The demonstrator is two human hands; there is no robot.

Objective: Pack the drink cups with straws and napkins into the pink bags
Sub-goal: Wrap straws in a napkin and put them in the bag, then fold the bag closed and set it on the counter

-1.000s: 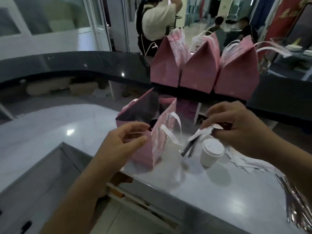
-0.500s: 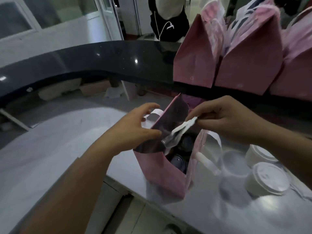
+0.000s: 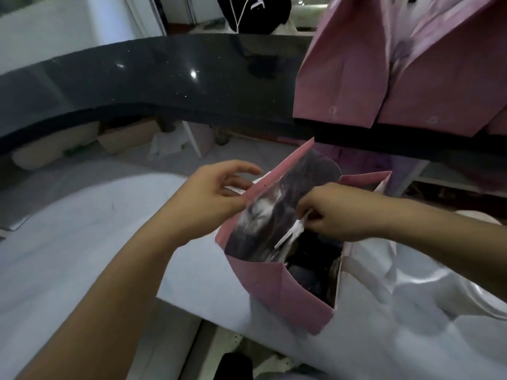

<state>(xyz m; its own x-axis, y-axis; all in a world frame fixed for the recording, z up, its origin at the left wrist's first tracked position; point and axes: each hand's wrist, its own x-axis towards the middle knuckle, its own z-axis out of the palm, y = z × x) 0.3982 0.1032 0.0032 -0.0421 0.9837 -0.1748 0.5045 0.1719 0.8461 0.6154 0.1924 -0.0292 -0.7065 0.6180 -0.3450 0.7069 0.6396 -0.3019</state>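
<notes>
Since the coming move is a drop into the bag, the relation that matters is bundle versus bag mouth. The white bundle [image 3: 290,235], judged to be wrapped straws and maybe a napkin (too blurred to split), is already inside the mouth of the open pink bag [image 3: 288,294]. Its long axis is tilted, running from the fingers at the top down and to the left, toward the bag's left wall. The tip sits near the shiny inner face of that wall; contact can't be confirmed.

The right hand [image 3: 340,212] is the carrying hand: over the bag mouth, fingers closed in a pinch on the bundle's top end. The left hand [image 3: 211,198] is at the bag's left, with thumb and fingers pinching the top edge of the left wall and holding the mouth open.

Deep in the bag there are dark shapes, likely cups, but not resolvable. The bag stands upright on the pale counter [image 3: 68,242], near its front edge.

Behind and above the bag runs a black ledge [image 3: 137,78]. Up and right of the bag, closed pink bags [image 3: 343,78] stand on that ledge. A person in a dark top [image 3: 255,12] is beyond it.

Writing: none legible. The ledge bags show small round marks that are unreadable.

Judgement: release straight down and let go of the wall after.
</notes>
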